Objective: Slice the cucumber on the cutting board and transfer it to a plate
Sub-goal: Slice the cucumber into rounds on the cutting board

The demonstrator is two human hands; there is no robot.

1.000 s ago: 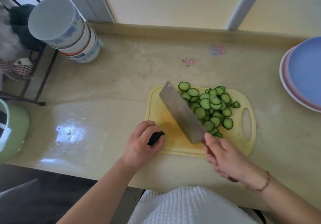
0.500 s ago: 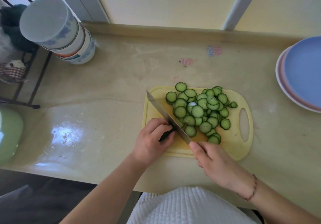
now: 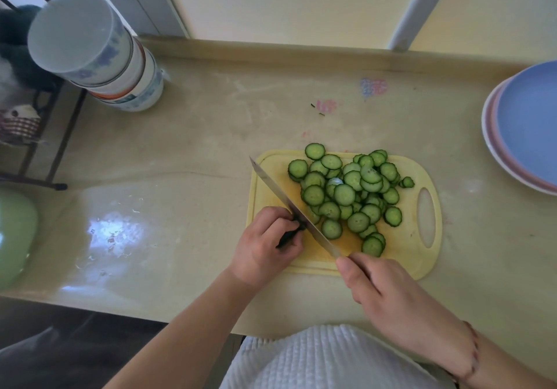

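From the head view, one yellow cutting board [image 3: 422, 256] lay on the desk [image 3: 196, 153], heaped with too many cucumber slices [image 3: 346, 195] to count. The left hand [image 3: 265, 247] pinched the single dark cucumber end [image 3: 289, 234]; the right hand [image 3: 388, 292] gripped one knife [image 3: 289, 201], edge down against it. Two stacked plates [image 3: 530, 129] sat at right, and one stack of bowls [image 3: 99, 53] at far left.

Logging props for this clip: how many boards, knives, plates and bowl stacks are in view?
Cutting board: 1
Knife: 1
Plates: 2 visible, stacked at right, one blue on one pink
Bowl stack: 1, bowl count unclear
Total: 5
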